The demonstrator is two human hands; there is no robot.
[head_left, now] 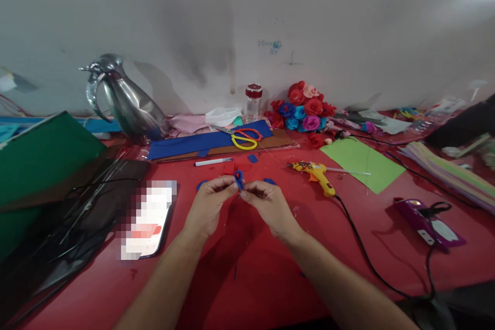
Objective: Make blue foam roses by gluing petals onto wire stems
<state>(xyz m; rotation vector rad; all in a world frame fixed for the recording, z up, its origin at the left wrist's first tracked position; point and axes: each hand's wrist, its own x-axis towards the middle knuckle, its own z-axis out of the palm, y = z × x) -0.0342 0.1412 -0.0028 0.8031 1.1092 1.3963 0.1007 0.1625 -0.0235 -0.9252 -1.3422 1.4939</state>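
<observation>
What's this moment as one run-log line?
left hand: pinching curled blue piece | right hand: pinching same piece | glue gun: on red table, right of hands | scissors: across blue strip, beyond hands

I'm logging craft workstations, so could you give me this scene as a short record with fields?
Left hand: pinches a looped blue piece
Right hand: pinches the same piece
Surface: red table
Tools: glue gun, right of the hands; scissors, partly on a blue strip; pen
Back: metal jug; red-lidded jar; multicoloured flowers
Left side: phone
Right side: light green sheet
</observation>
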